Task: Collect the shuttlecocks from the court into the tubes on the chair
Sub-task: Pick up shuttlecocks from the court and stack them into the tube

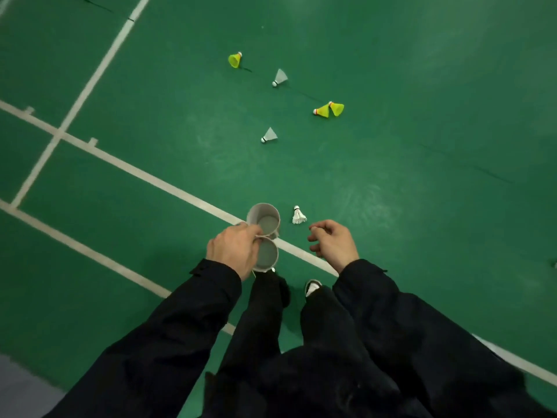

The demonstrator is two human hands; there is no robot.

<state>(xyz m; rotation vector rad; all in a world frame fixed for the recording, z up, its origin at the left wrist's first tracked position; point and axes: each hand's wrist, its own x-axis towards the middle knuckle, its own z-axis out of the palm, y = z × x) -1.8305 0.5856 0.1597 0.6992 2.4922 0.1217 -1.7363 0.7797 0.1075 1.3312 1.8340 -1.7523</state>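
My left hand [233, 251] grips two white tubes, the far tube [263, 217] and the near tube [266, 255], side by side with their open mouths facing up at me. My right hand [333, 241] hangs beside them with loosely curled fingers and holds nothing. A white feather shuttlecock [299, 215] lies on the green floor just beyond my right hand. Farther out lie a white shuttlecock [269, 135], another white one [280, 77], a yellow one [235, 59] and two yellow ones [329, 109] touching each other.
White court lines [144, 173] cross the green floor under and left of my hands. My dark trouser legs and one shoe [313, 286] stand on the line below the tubes. A grey floor strip [18, 387] shows at the lower left.
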